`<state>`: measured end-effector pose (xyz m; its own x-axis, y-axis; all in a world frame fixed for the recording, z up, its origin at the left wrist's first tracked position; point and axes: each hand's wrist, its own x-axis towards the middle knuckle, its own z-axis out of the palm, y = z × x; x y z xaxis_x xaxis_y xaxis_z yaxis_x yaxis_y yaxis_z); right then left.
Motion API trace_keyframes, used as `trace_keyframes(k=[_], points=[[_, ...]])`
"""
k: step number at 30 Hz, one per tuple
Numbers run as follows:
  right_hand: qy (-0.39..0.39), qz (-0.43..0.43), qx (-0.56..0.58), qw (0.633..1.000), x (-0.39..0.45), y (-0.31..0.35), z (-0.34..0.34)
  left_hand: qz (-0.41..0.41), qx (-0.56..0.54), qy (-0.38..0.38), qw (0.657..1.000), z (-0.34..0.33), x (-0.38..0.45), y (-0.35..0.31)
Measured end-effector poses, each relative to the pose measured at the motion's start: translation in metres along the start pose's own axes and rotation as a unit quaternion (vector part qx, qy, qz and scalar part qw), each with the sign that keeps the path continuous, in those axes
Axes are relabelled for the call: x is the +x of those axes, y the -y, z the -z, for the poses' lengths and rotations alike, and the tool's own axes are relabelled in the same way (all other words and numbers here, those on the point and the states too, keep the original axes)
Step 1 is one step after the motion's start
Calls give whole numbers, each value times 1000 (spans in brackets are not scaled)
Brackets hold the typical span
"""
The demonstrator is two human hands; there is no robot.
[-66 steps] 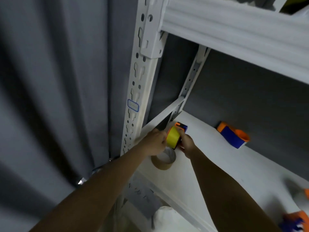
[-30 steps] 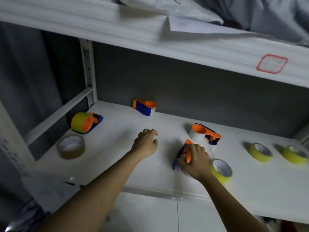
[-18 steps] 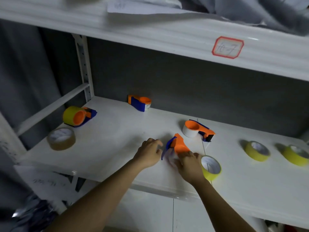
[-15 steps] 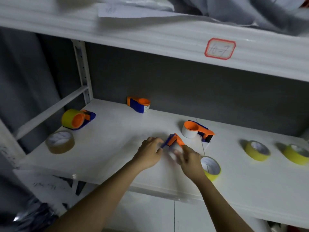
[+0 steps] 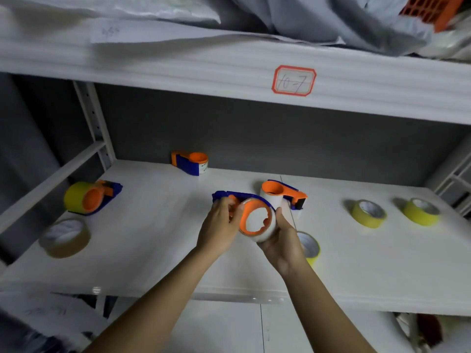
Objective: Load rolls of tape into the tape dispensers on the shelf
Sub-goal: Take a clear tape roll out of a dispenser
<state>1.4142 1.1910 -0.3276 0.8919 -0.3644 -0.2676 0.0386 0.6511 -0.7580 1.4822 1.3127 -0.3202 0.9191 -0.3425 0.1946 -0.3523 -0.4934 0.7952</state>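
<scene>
Both hands hold one blue and orange tape dispenser (image 5: 251, 211) lifted above the white shelf (image 5: 153, 238). My left hand (image 5: 220, 225) grips its blue handle end. My right hand (image 5: 283, 240) cups the white roll on its orange hub from below. Behind it stands a second dispenser (image 5: 281, 193) with a white roll. At the far left lies a dispenser (image 5: 89, 197) carrying a yellow roll, and an empty dispenser (image 5: 190, 163) sits by the back wall. Loose rolls lie about: brown (image 5: 65, 236), yellow (image 5: 309, 247) partly hidden by my right wrist, two yellow (image 5: 368, 212) (image 5: 421, 211).
An upper shelf beam with a red-framed label (image 5: 293, 80) hangs overhead, with cloth and an orange crate (image 5: 433, 8) on top. A white upright (image 5: 93, 123) and a diagonal brace bound the left side. The grey back wall closes the shelf.
I turned from the left end, where the yellow-roll dispenser stays, to the shelf's middle. My right hand picked up a dispenser there, my left hand joined it, and both lifted it.
</scene>
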Motion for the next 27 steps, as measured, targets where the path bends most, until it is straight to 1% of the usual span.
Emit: trace_keyframes(k=[1, 3, 4, 6, 9, 12, 13, 14, 15, 16, 18, 20, 22, 23, 24, 26, 27], points=[[3, -8, 8, 1000, 0, -2, 2, 3, 17, 10, 1000, -4, -1, 0], [21, -6, -17, 1000, -3, -7, 4, 18, 78, 24, 996, -8, -2, -2], [31, 0, -45, 998, -5, -8, 3, 31, 103, 32, 994, -8, -2, -3], [26, 26, -146, 989, -6, -9, 2, 52, 125, 55, 989, -3, -1, -4], [-43, 109, -292, 949, 3, -1, 2, 29, 169, 75, 982, 7, 3, -2], [-123, 216, -356, 901, 18, 13, 8, -14, 212, 74, 974, 14, 6, -5], [-142, 234, -380, 883, 22, 16, 10, -26, 232, 68, 970, 15, 7, -7], [-153, 229, -399, 875, 26, 18, 13, -33, 252, 59, 965, 15, 7, -10], [-154, 206, -395, 882, 30, 18, 17, -41, 267, 48, 962, 14, 7, -13], [-145, 164, -371, 902, 30, 19, 18, -45, 277, 36, 959, 12, 8, -17], [-93, 77, -308, 944, 26, 22, 18, -43, 310, 12, 950, 5, 12, -26], [-29, 55, -273, 960, 24, 25, 23, -26, 356, -7, 934, -2, 16, -36], [50, 23, -261, 964, 24, 27, 28, 3, 383, -3, 924, -11, 18, -46], [83, -2, -267, 960, 24, 28, 30, 13, 385, 4, 923, -17, 19, -50], [102, -27, -278, 955, 25, 29, 31, 19, 383, 11, 923, -23, 19, -54], [95, -51, -310, 945, 29, 34, 36, 19, 362, 10, 932, -37, 17, -62], [81, -49, -325, 941, 31, 36, 38, 22, 332, -3, 943, -42, 16, -64]])
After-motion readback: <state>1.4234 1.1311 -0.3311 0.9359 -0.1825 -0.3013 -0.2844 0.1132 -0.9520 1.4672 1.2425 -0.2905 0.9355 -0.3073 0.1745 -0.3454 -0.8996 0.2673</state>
